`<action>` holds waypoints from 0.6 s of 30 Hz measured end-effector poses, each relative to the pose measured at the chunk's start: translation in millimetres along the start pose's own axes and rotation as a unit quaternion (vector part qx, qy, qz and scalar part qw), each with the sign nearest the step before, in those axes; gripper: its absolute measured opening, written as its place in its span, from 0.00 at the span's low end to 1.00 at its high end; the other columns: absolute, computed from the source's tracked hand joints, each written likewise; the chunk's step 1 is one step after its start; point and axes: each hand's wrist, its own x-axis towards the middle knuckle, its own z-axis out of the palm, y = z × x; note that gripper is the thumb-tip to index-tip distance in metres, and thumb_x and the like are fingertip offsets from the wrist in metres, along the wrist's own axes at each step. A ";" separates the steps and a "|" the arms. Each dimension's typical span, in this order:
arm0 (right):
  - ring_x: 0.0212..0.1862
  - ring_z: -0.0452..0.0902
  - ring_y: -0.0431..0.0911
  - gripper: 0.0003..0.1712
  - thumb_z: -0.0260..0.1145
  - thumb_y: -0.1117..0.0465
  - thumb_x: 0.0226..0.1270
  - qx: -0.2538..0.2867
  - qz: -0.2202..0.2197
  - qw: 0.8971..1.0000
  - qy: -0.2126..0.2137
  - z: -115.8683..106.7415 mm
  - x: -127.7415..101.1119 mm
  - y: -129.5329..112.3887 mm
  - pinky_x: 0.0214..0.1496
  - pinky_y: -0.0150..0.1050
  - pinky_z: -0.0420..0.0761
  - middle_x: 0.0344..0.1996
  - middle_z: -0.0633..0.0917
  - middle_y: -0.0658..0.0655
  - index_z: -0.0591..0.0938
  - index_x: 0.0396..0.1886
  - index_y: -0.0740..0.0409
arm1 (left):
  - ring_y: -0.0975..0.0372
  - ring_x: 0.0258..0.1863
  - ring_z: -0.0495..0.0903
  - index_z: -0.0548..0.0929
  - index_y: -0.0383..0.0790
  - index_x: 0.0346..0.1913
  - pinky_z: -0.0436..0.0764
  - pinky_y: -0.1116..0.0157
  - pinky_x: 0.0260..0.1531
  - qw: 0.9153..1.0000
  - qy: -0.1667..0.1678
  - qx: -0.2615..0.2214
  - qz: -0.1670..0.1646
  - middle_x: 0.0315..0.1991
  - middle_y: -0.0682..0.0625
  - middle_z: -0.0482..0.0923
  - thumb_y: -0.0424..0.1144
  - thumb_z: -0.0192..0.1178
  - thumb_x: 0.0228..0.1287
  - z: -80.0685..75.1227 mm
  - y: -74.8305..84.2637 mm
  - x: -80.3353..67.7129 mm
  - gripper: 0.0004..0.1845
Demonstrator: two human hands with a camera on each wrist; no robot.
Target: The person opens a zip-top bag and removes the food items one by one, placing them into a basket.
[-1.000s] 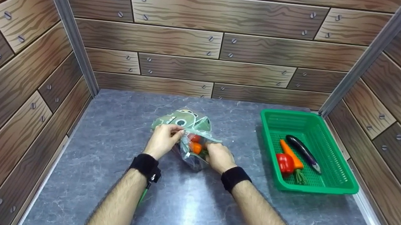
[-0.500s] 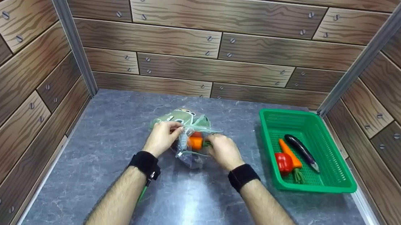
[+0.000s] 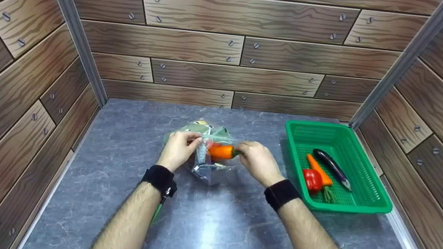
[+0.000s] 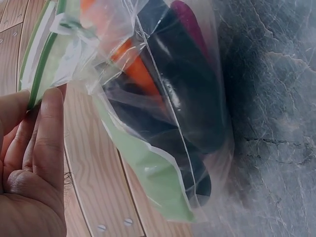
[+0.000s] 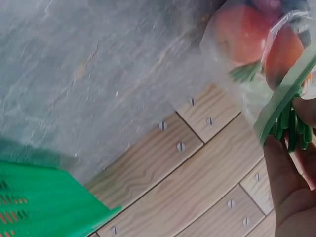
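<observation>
A clear zip bag point(image 3: 205, 173) with a green printed face lies mid-table. My left hand point(image 3: 176, 148) pinches its green-edged rim between thumb and fingers, in the left wrist view too. My right hand point(image 3: 259, 162) grips the green stems point(image 5: 291, 126) of a carrot point(image 3: 223, 152) at the bag's mouth. The carrot's thick end shows at the mouth, while its lower part is behind the plastic. Also inside the bag are long dark vegetables point(image 4: 192, 94), another orange piece point(image 4: 140, 74) and a round red vegetable point(image 5: 242, 34).
A green plastic basket point(image 3: 344, 208) stands on the right of the grey table. In it lie an eggplant point(image 3: 332, 168), a second carrot point(image 3: 319, 170) and a red bell pepper point(image 3: 311, 181). Wood-patterned walls point(image 3: 200, 46) enclose the back and both sides.
My right hand has moved right and slightly up, out of the bag's mouth, drawing the carrot along by its stems. My left hand has stayed almost in place on the rim.
</observation>
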 end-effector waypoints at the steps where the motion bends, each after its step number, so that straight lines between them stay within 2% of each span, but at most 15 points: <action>1: 0.55 0.97 0.62 0.12 0.77 0.75 0.75 0.001 -0.001 1.000 0.006 -2.8 -0.2 1.7 0.63 0.58 0.97 0.53 0.99 0.61 0.97 0.53 0.62 | 0.49 0.59 0.98 0.96 0.36 0.63 0.96 0.50 0.63 1.000 0.001 0.000 -0.002 0.57 0.40 0.99 0.39 0.72 0.86 -0.4 0.6 0.0 0.14; 8: 0.59 0.96 0.64 0.13 0.77 0.73 0.77 -0.001 0.015 1.000 0.017 -21.0 -0.4 14.5 0.66 0.60 0.96 0.57 0.98 0.63 0.97 0.56 0.61 | 0.50 0.56 0.99 0.97 0.37 0.62 0.98 0.51 0.59 1.000 0.005 -0.006 -0.009 0.55 0.41 0.99 0.39 0.72 0.86 -2.9 2.5 -0.2 0.13; 18: 0.60 0.95 0.63 0.12 0.77 0.72 0.79 -0.002 0.037 0.999 0.023 -36.2 -7.3 32.9 0.67 0.59 0.96 0.56 0.98 0.62 0.97 0.56 0.60 | 0.50 0.58 0.99 0.97 0.38 0.62 0.96 0.49 0.62 1.000 0.006 -0.006 -0.002 0.56 0.41 0.99 0.40 0.73 0.86 -1.8 1.2 0.9 0.13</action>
